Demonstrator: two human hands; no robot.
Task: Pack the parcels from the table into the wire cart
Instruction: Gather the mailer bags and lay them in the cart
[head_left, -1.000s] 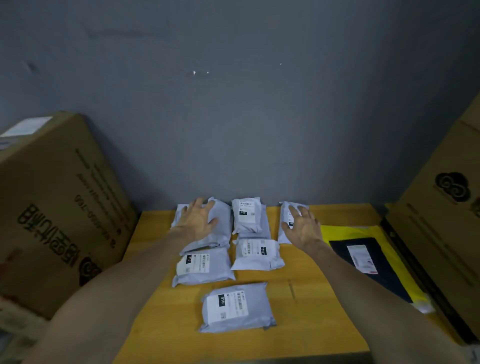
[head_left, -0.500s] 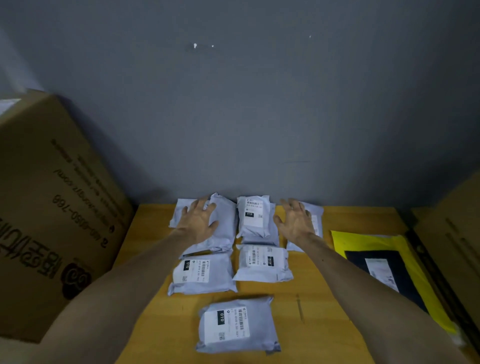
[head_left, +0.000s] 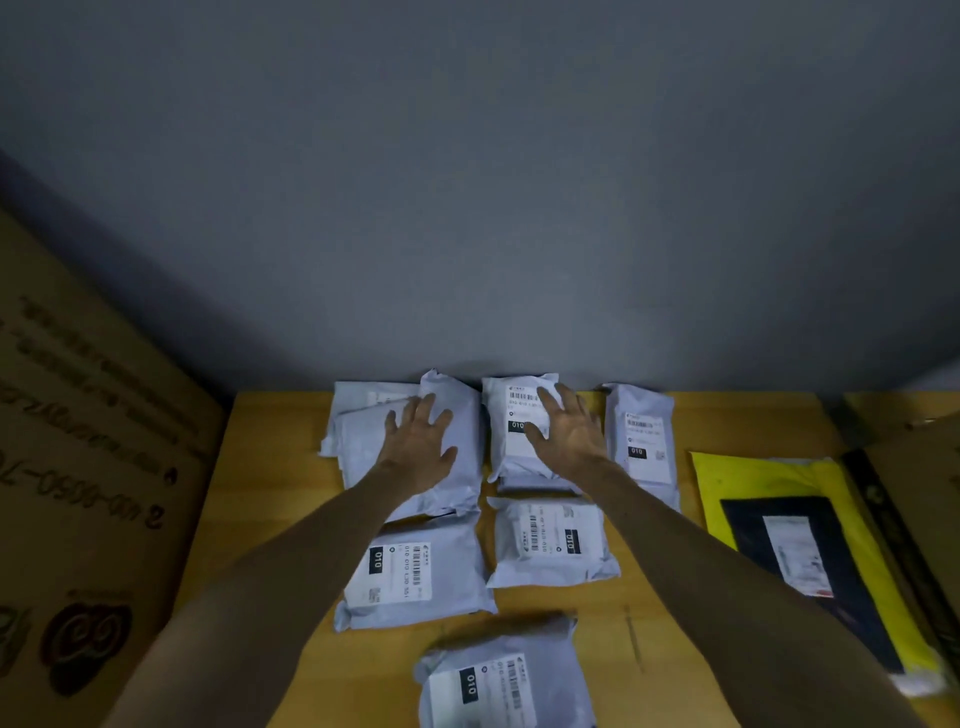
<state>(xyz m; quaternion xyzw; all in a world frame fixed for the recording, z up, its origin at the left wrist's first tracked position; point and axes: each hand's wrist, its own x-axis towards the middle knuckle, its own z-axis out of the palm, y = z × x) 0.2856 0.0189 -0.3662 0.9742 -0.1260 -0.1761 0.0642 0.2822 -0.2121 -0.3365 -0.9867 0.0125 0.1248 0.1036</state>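
Note:
Several grey plastic parcels with white labels lie on the wooden table (head_left: 270, 493). My left hand (head_left: 421, 447) rests flat, fingers spread, on the back left parcel (head_left: 462, 415). My right hand (head_left: 569, 434) lies open over the back middle parcel (head_left: 514, 415). A third back-row parcel (head_left: 641, 436) sits just right of that hand. Closer to me lie a left parcel (head_left: 415, 569), a middle one (head_left: 553, 543) and a near one (head_left: 498, 680). The wire cart is not in view.
A yellow mailer (head_left: 727, 483) with a black parcel (head_left: 810, 566) on it lies at the table's right. Large cardboard boxes stand on the left (head_left: 88, 493) and right (head_left: 919, 483). A grey wall (head_left: 467, 208) closes off the back.
My right hand has moved left from the back right parcel onto the back middle one. My left hand stays on the back left parcel. The camera has tilted and come closer.

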